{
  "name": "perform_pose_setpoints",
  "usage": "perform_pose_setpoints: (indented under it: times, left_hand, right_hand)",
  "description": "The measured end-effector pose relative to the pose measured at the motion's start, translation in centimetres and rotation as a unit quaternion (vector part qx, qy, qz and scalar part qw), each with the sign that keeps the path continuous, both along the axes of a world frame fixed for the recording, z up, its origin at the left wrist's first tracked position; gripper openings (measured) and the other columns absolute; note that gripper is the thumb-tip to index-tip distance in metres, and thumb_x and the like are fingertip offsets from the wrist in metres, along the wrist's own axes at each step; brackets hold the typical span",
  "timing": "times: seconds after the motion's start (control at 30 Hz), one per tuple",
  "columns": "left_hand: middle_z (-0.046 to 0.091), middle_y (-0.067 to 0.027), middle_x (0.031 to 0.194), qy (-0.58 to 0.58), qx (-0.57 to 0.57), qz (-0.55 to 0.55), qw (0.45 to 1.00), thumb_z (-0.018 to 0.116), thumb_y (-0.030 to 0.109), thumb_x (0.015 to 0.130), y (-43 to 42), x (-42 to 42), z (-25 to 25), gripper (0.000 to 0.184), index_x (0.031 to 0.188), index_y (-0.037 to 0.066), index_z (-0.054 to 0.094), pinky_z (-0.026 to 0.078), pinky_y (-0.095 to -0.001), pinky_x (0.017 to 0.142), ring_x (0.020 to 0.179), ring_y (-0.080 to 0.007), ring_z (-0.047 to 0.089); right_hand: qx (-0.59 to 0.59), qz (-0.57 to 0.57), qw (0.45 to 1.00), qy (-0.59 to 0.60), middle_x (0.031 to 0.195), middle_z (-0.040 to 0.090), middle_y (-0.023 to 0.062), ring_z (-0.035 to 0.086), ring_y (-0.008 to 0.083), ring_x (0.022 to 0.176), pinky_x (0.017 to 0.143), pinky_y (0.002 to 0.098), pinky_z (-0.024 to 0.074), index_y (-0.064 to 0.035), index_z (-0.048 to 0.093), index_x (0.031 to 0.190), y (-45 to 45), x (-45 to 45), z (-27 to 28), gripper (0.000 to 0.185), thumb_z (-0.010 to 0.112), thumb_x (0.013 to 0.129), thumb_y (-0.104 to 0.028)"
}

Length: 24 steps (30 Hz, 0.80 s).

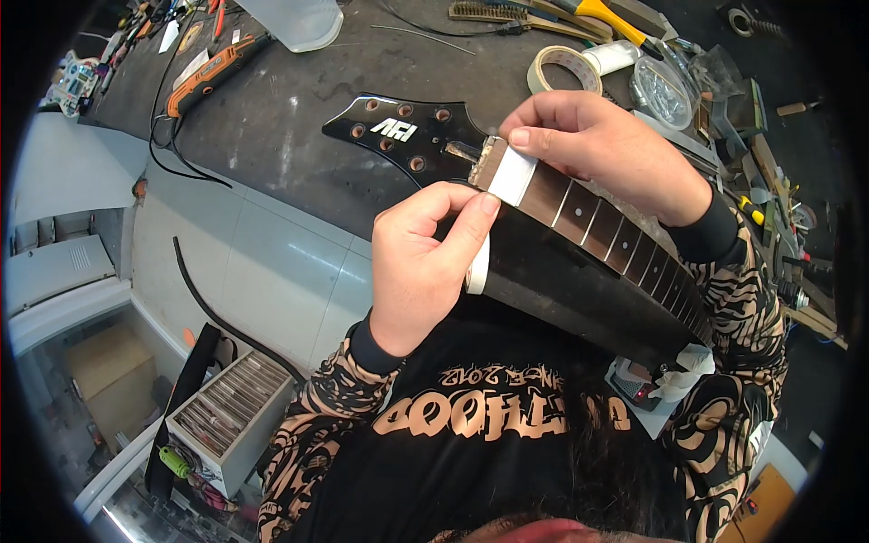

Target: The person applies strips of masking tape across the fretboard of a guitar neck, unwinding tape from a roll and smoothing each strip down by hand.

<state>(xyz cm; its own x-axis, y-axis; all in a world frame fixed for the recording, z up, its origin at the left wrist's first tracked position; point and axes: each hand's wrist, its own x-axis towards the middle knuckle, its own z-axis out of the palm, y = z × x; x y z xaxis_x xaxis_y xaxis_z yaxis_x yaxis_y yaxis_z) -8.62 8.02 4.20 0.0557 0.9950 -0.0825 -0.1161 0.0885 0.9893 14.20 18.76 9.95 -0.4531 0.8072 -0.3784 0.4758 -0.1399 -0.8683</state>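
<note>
White strip (513,175) across a guitar neck (611,237), a hand at each end

Strip lies across the dark fretboard, near the black headstock (407,129). Left hand (421,258): thumb and forefinger closed on its near end; other fingers curled, tips hidden. Right hand (606,149): thumb and forefinger pinched on its far end; remaining fingers partly obscured. Below the left thumb, a white roll (479,267), mostly covered; cannot tell whether that hand also grips it. Neck runs toward the right sleeve (738,299); its lower end is not clearly seen. Headstock is over the tabletop (281,118). Farther out: tape roll (537,71); orange power tool (217,75); clear plastic container (303,23), cut off at top. Clutter (774,172) at right is hard to make out.
</note>
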Motion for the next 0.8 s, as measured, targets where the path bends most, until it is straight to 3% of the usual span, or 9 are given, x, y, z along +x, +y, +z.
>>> perform_pose_setpoints:
  times: [0.1, 0.13, 0.27, 0.4, 0.5, 0.6, 0.7, 0.73, 0.8]
  left_hand:
    - [0.080, -0.0006, 0.097, 0.069, 0.047, 0.000, 0.996, 0.077, 0.010, 0.114, -0.2, -0.1, -0.2, 0.017, 0.112, -0.006, 0.082, 0.051, -0.0228, 0.074, 0.086, -0.0041, 0.066]
    - [0.080, -0.0004, 0.097, 0.074, 0.060, 0.007, 0.995, 0.078, 0.010, 0.114, -0.2, -0.1, -0.4, 0.017, 0.112, -0.006, 0.081, 0.052, -0.0232, 0.075, 0.087, -0.0044, 0.066]
    - [0.078, -0.0011, 0.090, 0.067, 0.114, 0.040, 0.990, 0.080, 0.009, 0.111, 0.1, 0.6, -2.0, 0.014, 0.110, -0.005, 0.081, 0.053, -0.0258, 0.073, 0.083, -0.0052, 0.066]
    - [0.078, -0.0016, 0.087, 0.015, 0.096, 0.042, 0.994, 0.079, 0.009, 0.110, 0.1, 0.9, -2.5, 0.014, 0.110, -0.004, 0.082, 0.053, -0.0276, 0.071, 0.081, -0.0056, 0.066]
    - [0.077, -0.0037, 0.085, 0.025, 0.096, 0.050, 0.994, 0.079, 0.009, 0.108, 0.2, 1.1, -2.6, 0.014, 0.109, -0.004, 0.081, 0.053, -0.0288, 0.069, 0.079, -0.0061, 0.066]
    - [0.076, -0.0104, 0.082, 0.104, 0.107, 0.080, 0.986, 0.080, 0.009, 0.103, 0.1, 1.6, -1.9, 0.013, 0.102, -0.004, 0.078, 0.055, -0.0341, 0.066, 0.071, -0.0155, 0.070]
    - [0.074, -0.0184, 0.081, 0.246, 0.232, 0.139, 0.931, 0.080, 0.008, 0.097, 0.3, 2.2, -1.2, 0.014, 0.093, -0.003, 0.073, 0.057, -0.0421, 0.066, 0.069, -0.0333, 0.073]
    - [0.075, -0.0208, 0.085, 0.250, 0.216, 0.136, 0.934, 0.079, 0.009, 0.095, 0.1, 2.2, -0.6, 0.014, 0.089, -0.002, 0.072, 0.058, -0.0479, 0.068, 0.076, -0.0436, 0.073]
    - [0.074, -0.0223, 0.085, 0.281, 0.208, 0.113, 0.930, 0.080, 0.008, 0.097, 0.4, 1.8, -0.8, 0.013, 0.096, -0.003, 0.075, 0.057, -0.0430, 0.068, 0.071, -0.0390, 0.071]
  right_hand:
    - [0.229, 0.008, 0.973, -0.036, 0.094, 0.074, 0.0069, 0.069, 0.0156, 0.080, 0.073, 0.0347, 0.0565, 0.0012, 0.080, 0.118, -0.9, -0.3, -0.7, 0.034, 0.074, 0.114, -0.032]
    - [0.244, 0.014, 0.966, -0.081, 0.097, 0.075, 0.0116, 0.075, 0.0250, 0.089, 0.080, 0.0435, 0.0602, 0.0017, 0.079, 0.114, -1.6, -0.8, 0.1, 0.032, 0.075, 0.111, -0.030]
    - [0.370, 0.073, 0.909, -0.175, 0.102, 0.074, 0.0163, 0.075, 0.0407, 0.104, 0.094, 0.0509, 0.0608, 0.0013, 0.077, 0.117, -3.3, -1.6, 0.9, 0.031, 0.081, 0.103, -0.026]
    - [0.546, 0.072, 0.805, -0.221, 0.112, 0.073, 0.0131, 0.074, 0.0363, 0.107, 0.095, 0.0461, 0.0577, 0.0004, 0.072, 0.124, -6.4, -3.2, 1.6, 0.039, 0.085, 0.099, -0.027]
    - [0.504, 0.112, 0.811, -0.275, 0.122, 0.073, 0.0155, 0.071, 0.0374, 0.115, 0.102, 0.0457, 0.0558, 0.0000, 0.072, 0.133, -6.4, -3.3, 2.4, 0.045, 0.086, 0.098, -0.024]
    - [0.535, 0.131, 0.769, -0.323, 0.120, 0.074, 0.0146, 0.072, 0.0345, 0.116, 0.102, 0.0445, 0.0558, 0.0014, 0.073, 0.130, -6.5, -3.8, 2.2, 0.044, 0.086, 0.095, -0.023]
    - [0.612, 0.130, 0.726, -0.286, 0.097, 0.072, 0.0129, 0.075, 0.0309, 0.101, 0.092, 0.0425, 0.0571, -0.0019, 0.074, 0.100, -6.0, -3.9, 1.7, 0.025, 0.083, 0.095, -0.024]
    - [0.604, 0.135, 0.730, -0.289, 0.098, 0.073, 0.0141, 0.075, 0.0318, 0.101, 0.092, 0.0426, 0.0576, -0.0013, 0.074, 0.100, -5.9, -3.9, 1.8, 0.024, 0.082, 0.095, -0.023]
    - [0.608, 0.136, 0.727, -0.290, 0.100, 0.074, 0.0151, 0.076, 0.0322, 0.101, 0.093, 0.0428, 0.0579, -0.0011, 0.073, 0.100, -5.7, -4.0, 1.6, 0.023, 0.082, 0.095, -0.022]
